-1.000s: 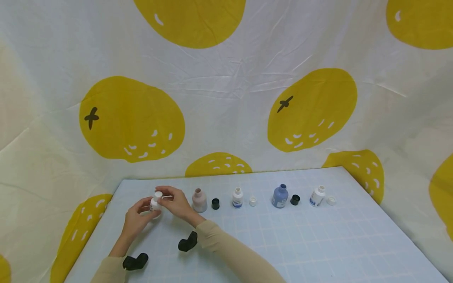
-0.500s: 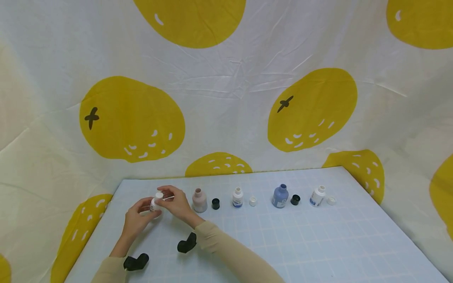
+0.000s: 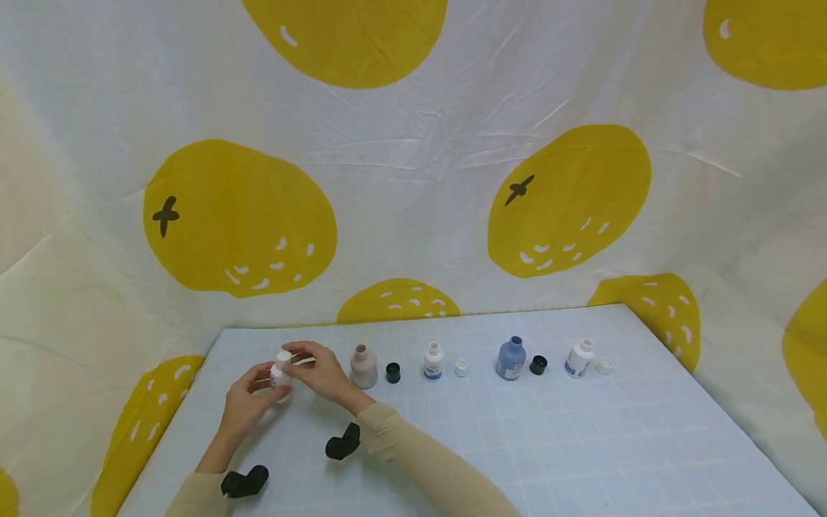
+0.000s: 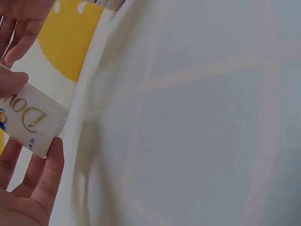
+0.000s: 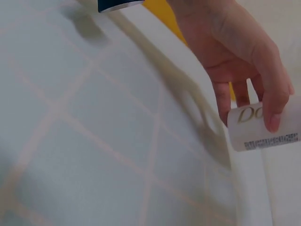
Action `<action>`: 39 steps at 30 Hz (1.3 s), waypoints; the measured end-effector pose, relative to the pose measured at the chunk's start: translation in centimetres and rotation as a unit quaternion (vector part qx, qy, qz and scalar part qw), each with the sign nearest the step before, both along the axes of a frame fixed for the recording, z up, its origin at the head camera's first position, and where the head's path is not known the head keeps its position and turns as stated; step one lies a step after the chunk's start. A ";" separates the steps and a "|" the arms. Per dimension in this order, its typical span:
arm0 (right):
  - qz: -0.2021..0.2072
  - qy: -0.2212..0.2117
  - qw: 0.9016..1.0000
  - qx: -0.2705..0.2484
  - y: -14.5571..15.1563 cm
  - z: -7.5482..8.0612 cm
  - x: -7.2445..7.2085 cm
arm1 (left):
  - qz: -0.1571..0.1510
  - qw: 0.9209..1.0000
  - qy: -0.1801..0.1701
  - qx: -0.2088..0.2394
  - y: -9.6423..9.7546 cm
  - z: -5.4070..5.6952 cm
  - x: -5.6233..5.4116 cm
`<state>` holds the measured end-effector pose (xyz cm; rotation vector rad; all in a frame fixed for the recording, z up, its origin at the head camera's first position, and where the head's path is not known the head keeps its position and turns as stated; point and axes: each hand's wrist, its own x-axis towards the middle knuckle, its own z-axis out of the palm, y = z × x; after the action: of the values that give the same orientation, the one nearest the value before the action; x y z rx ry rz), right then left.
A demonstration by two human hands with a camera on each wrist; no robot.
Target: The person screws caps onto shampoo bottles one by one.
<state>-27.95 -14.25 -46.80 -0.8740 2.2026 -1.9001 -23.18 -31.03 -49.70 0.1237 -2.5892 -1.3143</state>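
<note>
My left hand [image 3: 242,406] holds a small white bottle [image 4: 33,117] with gold lettering and a blue mark, its thumb in front and fingers behind. In the head view the bottle stands upright at the left part of the table. From the right, my right hand [image 3: 323,373] reaches across and pinches the white cap [image 3: 283,356] with thumb and fingertips. The right wrist view shows the left hand [image 5: 240,52] round the bottle's body, barcode side visible. Part of my right hand [image 4: 28,21] appears at the top of the left wrist view, the cap itself out of that frame.
Right of the hands, a row of uncapped bottles stands on the pale checked tabletop [image 3: 491,445]: a pinkish bottle [image 3: 364,370], white bottle [image 3: 433,365], blue bottle [image 3: 512,360] and another white bottle [image 3: 578,361]. Black cap [image 3: 393,373], white cap [image 3: 461,368], black cap [image 3: 539,365] and white cap [image 3: 604,367] lie beside them.
Both hands and the white bottle have shifted slightly left. The right hand's fingers remain at the cap, and the row of bottles stays where it was.
</note>
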 end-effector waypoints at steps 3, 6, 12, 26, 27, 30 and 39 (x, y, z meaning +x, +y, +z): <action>0.017 0.012 1.000 0.006 0.0 0.1 0.0 | -0.007 1.000 -0.004 0.006 -0.3 0.1 0.0; 0.033 0.016 0.999 0.012 0.1 0.2 0.0 | -0.014 1.000 0.004 0.009 -0.5 0.1 0.2; 0.060 0.002 0.998 0.024 0.1 0.2 0.2 | -0.029 0.999 0.007 0.010 -0.7 0.1 0.5; 0.031 -0.003 0.999 0.032 -0.1 -0.1 0.4 | -0.005 1.000 0.004 0.000 -0.5 0.0 0.4; 0.026 -0.003 0.999 0.032 -0.1 -0.2 0.4 | -0.002 1.000 0.005 0.000 -0.4 0.0 0.4; 0.010 -0.003 0.999 0.030 -0.2 -0.5 0.3 | 0.003 1.000 0.015 -0.002 -0.3 -0.1 0.4; -0.029 -0.009 1.000 -0.007 -0.2 -1.0 0.3 | 0.010 1.000 0.027 -0.011 0.0 -0.1 0.0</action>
<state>-27.61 -14.47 -47.76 -0.8005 2.2315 -1.9428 -23.13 -31.06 -49.80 0.1077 -2.5503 -1.2639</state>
